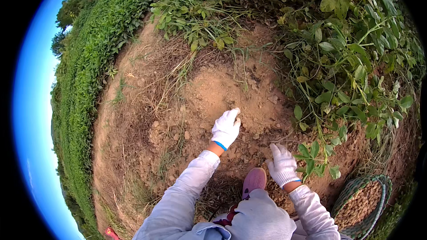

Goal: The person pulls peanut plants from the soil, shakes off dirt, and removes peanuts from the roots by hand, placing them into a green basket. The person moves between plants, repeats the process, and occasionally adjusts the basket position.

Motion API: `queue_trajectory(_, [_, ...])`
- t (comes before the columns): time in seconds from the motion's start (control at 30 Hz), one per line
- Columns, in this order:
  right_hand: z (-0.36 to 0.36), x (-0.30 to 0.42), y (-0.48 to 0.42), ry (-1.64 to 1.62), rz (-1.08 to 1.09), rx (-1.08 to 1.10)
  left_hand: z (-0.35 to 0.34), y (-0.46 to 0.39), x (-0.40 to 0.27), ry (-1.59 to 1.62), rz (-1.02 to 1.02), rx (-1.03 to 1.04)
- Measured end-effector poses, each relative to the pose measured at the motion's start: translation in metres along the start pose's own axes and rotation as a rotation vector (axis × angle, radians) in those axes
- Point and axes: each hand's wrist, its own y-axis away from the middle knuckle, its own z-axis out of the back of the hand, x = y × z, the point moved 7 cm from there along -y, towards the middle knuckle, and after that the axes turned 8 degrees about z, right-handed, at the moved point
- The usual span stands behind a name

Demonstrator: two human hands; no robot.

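Both of my hands wear white knit gloves with blue cuff edges. My left hand reaches over the loose reddish-brown soil, its fingers curled together; whether something small is between the fingertips cannot be told. Lower and to the right, my right hand is spread just above the ground with fingers apart and holds nothing. Close to its right side hangs a leafy green stem. A green woven basket filled with unshelled peanuts stands at the lower right.
Leafy plants sprawl across the right and top. A dense green crop row runs along the left. Dry stalks lie on the soil left of my hands. A pink shoe is between my arms. A red object lies at the lower left.
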Motion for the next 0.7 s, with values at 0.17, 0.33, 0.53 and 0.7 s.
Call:
queue_trajectory(0.17, [-0.072, 0.031, 0.024, -0.423, 0.077, 0.338, 0.006, -0.083, 0.034, -0.544, 0.015, -0.083])
queue_trajectory(0.33, [-0.121, 0.008, 0.039, -1.027, -0.738, 0.513, -0.018, -0.164, 0.034, -0.713, -0.004, 0.271])
queue_trajectory(0.53, [-0.112, 0.006, 0.037, -0.880, -0.677, 0.477, -0.014, -0.173, 0.042, -0.814, -0.164, 0.073])
queue_trajectory(0.7, [-0.119, 0.007, 0.035, -0.776, -0.597, 0.465, 0.005, -0.160, 0.072, -0.779, -0.083, -0.017])
